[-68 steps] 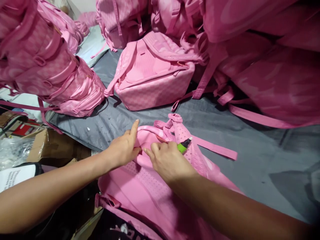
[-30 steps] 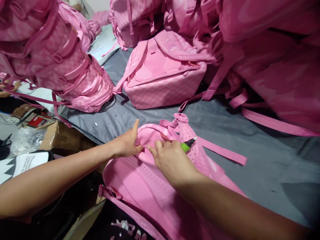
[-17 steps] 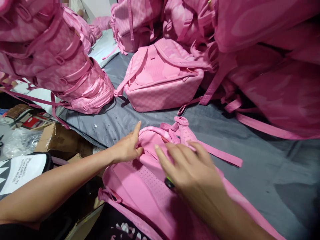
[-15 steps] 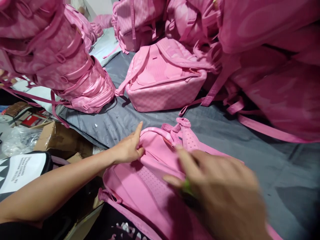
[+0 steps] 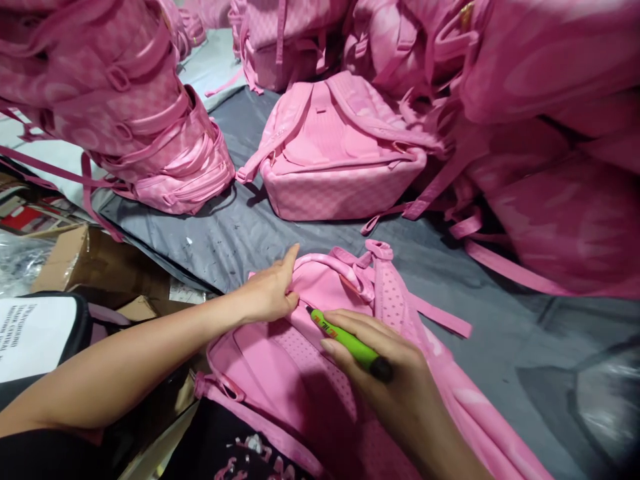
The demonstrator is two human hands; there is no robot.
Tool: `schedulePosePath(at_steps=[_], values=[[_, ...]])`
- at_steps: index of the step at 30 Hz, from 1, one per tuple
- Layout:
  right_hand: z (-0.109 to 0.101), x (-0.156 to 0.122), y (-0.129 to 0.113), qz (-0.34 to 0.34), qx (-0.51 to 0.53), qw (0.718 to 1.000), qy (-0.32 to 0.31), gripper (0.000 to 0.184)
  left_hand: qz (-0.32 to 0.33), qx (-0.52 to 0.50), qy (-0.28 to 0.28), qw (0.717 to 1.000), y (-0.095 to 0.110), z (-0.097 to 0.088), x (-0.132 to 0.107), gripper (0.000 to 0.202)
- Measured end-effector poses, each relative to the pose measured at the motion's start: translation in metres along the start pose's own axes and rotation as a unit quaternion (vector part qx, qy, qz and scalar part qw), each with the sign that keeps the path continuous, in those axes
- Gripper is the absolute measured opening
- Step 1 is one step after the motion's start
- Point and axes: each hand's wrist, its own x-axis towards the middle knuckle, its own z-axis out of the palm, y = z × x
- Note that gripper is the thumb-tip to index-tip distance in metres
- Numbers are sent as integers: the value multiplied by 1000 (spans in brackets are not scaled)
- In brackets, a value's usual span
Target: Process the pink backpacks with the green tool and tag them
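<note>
A pink backpack [image 5: 280,373] lies in front of me, its back panel and dotted shoulder straps upward. My left hand [image 5: 270,290] holds its top edge beside the carry handle [image 5: 323,260], thumb in front and index finger stretched out; the other fingers are hidden. In my right hand [image 5: 380,353] is a green pen-shaped tool [image 5: 350,339] with orange lettering, a thin black tip and a black rear end. That tip points at the fabric near my left thumb; whether it touches is not clear.
Another pink backpack [image 5: 345,187] rests on the grey sheet [image 5: 200,240] ahead. Stacked pink bags [image 5: 130,120] rise at the left, and more pink bags [image 5: 540,173] pile up at the right. A cardboard box [image 5: 80,260] and clear plastic [image 5: 20,260] are at lower left.
My right hand, blurred before, has moved left and down, bringing the green tool into clear view near my left thumb. The left hand keeps its hold while the view shifts slightly.
</note>
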Motion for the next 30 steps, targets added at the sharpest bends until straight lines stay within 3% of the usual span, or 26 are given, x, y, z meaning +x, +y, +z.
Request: schedulePosePath(at_steps=[8, 20, 30], values=[[23, 6, -5, 150, 43, 986, 62, 17, 9, 11, -7, 1000, -3, -1, -1, 87], [38, -2, -6, 125, 25, 986, 109, 18, 20, 11, -11, 1000, -9, -1, 0, 85], [37, 0, -4, 149, 72, 982, 90, 18, 28, 11, 8, 1000, -11, 3, 2, 85]])
